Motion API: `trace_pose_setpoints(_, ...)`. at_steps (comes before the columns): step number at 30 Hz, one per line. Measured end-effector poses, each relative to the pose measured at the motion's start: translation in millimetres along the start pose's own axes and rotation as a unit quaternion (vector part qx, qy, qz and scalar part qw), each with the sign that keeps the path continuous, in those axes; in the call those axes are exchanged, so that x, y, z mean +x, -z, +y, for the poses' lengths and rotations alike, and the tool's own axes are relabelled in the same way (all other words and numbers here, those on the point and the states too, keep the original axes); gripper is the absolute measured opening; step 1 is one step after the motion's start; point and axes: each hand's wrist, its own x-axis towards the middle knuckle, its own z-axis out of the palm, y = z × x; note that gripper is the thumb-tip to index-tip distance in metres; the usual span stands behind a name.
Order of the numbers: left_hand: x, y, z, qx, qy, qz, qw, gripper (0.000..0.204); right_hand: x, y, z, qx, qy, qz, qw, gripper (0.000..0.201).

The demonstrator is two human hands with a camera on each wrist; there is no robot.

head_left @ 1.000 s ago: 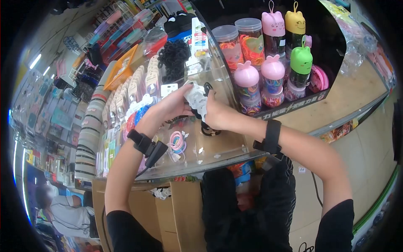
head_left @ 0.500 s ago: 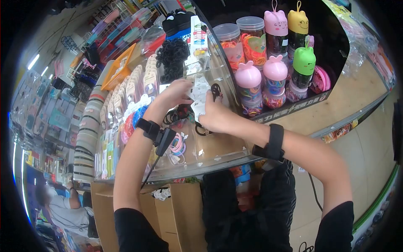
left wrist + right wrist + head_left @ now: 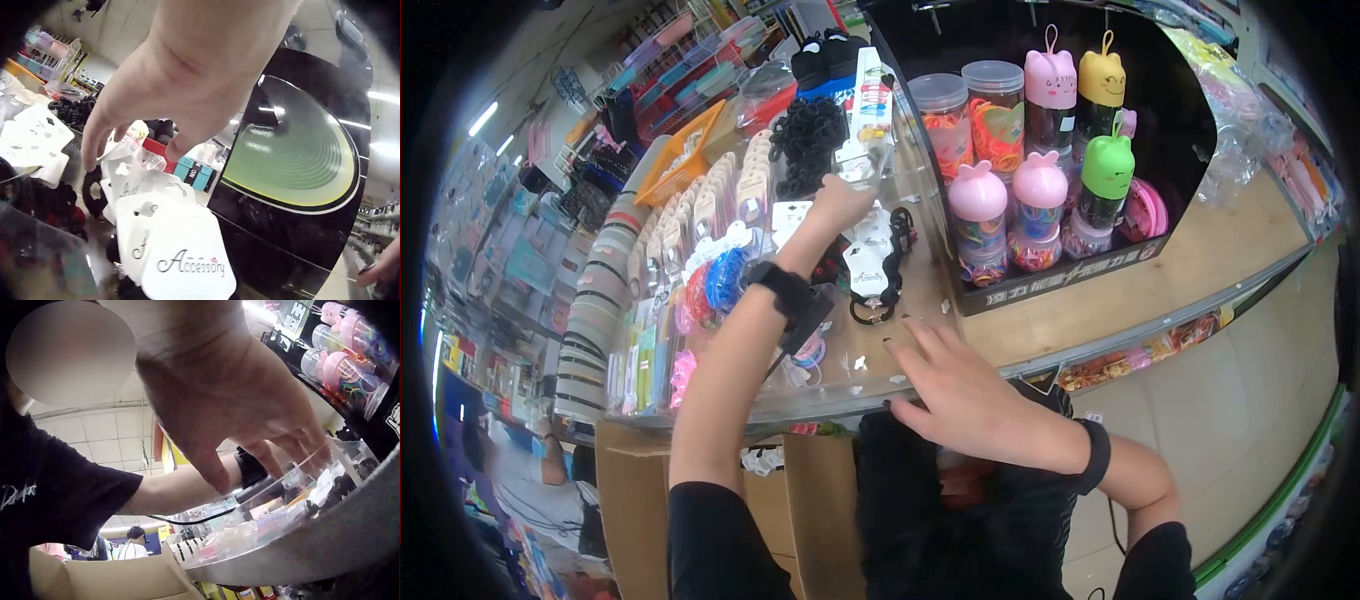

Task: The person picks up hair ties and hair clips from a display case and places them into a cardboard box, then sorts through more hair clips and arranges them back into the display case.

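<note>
My left hand [image 3: 840, 205] hangs over the far end of a row of white hair-tie cards [image 3: 867, 265] in the clear display tray. In the left wrist view its fingers and thumb stand apart, pointing down by the "Accessory" cards [image 3: 187, 265]. Black hair ties [image 3: 903, 228] stick out along the row's sides, with one loop [image 3: 873, 312] at its near end. My right hand [image 3: 965, 400] is at the tray's front edge, away from the cards. Its fingers are spread and hold nothing, as the right wrist view also shows.
Right of the tray stands a black display box [image 3: 1060, 285] with jars of coloured bands. Carded goods, a pile of black scrunchies [image 3: 808, 140] and an orange basket [image 3: 683, 155] lie to the left. Below is an open cardboard box [image 3: 820, 510]; a person [image 3: 525, 480] stands far left.
Both hands were on the white cards. The right hand has let go and drawn back toward my body; the left has shifted to the row's far end. The cards now lie in the tray.
</note>
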Motion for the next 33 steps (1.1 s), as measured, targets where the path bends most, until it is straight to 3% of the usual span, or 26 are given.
trace_pose_setpoints(1, -4, -5, 7, 0.069, 0.009, 0.046, 0.997, 0.065, -2, -4, 1, -0.006, 0.001, -0.002, 1.000, 0.051)
trace_pose_setpoints(2, -13, -5, 20, 0.136, 0.019, 0.093, 0.986, 0.069, -3, -7, 2, -0.012, 0.010, 0.070, 0.997, 0.045)
trace_pose_setpoints(3, -22, -2, 30, 0.178, 0.017, 0.093, 0.979, 0.080, -5, -10, 4, -0.018, 0.020, 0.141, 0.990, 0.039)
trace_pose_setpoints(4, -28, -2, 37, 0.171, 0.017, 0.097, 0.980, 0.080, -8, -11, 8, -0.025, 0.023, 0.138, 0.990, 0.039)
trace_pose_setpoints(7, -29, -10, 39, 0.300, 0.018, 0.045, 0.953, 0.067, -22, -1, 20, 0.088, -0.038, 0.309, 0.946, 0.022)
trace_pose_setpoints(8, -33, -9, 41, 0.294, 0.020, 0.048, 0.955, 0.067, -29, 1, 27, 0.083, -0.034, 0.305, 0.948, 0.022)
trace_pose_setpoints(10, -41, -7, 44, 0.268, -0.019, -0.001, 0.963, 0.062, -41, -3, 45, 0.138, -0.037, 0.405, 0.903, 0.020)
trace_pose_setpoints(12, -29, -20, 39, 0.194, 0.013, -0.006, 0.981, 0.057, -46, -9, 55, 0.145, -0.026, 0.426, 0.893, 0.020)
trace_pose_setpoints(13, -26, -26, 41, 0.216, 0.060, 0.021, 0.974, 0.068, -47, -9, 57, 0.156, -0.019, 0.451, 0.879, 0.020)
trace_pose_setpoints(14, -25, -31, 42, 0.238, 0.108, 0.047, 0.964, 0.083, -47, -8, 57, 0.155, -0.017, 0.447, 0.881, 0.020)
trace_pose_setpoints(18, -26, -36, 41, 0.173, 0.128, 0.048, 0.975, 0.079, -45, -6, 52, 0.121, -0.018, 0.436, 0.891, 0.021)
trace_pose_setpoints(23, -14, -45, 16, 0.164, 0.069, 0.088, 0.980, 0.083, -45, -8, 56, 0.154, -0.030, 0.453, 0.877, 0.020)
trace_pose_setpoints(27, -2, -45, 5, 0.145, 0.068, 0.109, 0.981, 0.087, -45, -9, 57, 0.152, -0.031, 0.457, 0.876, 0.019)
trace_pose_setpoints(30, 3, -22, 10, 0.141, 0.114, 0.079, 0.980, 0.096, -45, -10, 57, 0.164, -0.035, 0.459, 0.872, 0.018)
trace_pose_setpoints(33, 48, -25, -27, 0.139, 0.094, 0.031, 0.985, 0.096, -45, -10, 57, 0.164, -0.035, 0.461, 0.871, 0.017)
